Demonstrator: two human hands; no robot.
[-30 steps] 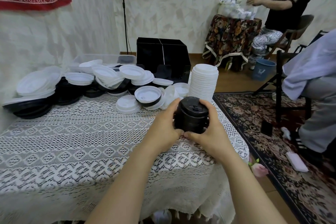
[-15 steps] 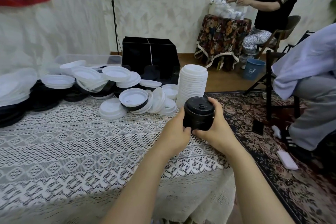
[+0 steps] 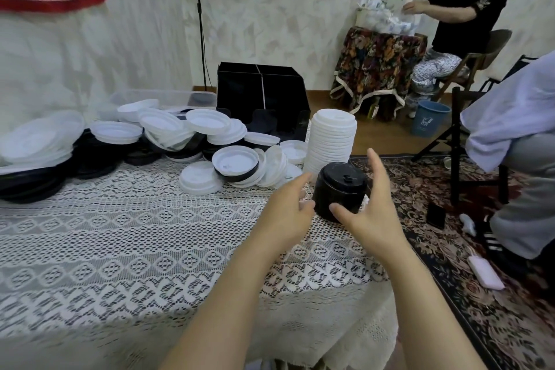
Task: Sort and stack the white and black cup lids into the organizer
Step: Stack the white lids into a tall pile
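Both left hand (image 3: 289, 215) and right hand (image 3: 375, 213) flank lid stack (image 3: 338, 188), fingers (image 3: 377, 168) spread.

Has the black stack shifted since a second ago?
Yes, rightward. The black stack then poked past the left edge of the white stack; now it pokes past the right edge.

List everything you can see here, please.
black lid stack: one, black, table's right edge, between the hands
white lid stack: one, white, behind the black stack
loose lids: many, white and black, heaped along table's far side
organizer: one, black, back of table
clear bin: one, transparent, left of organizer
tablecloth: one, white lace, covering table
bucket: one, blue, floor beyond table
left hand: one, open, left of black stack
right hand: one, open, right of black stack
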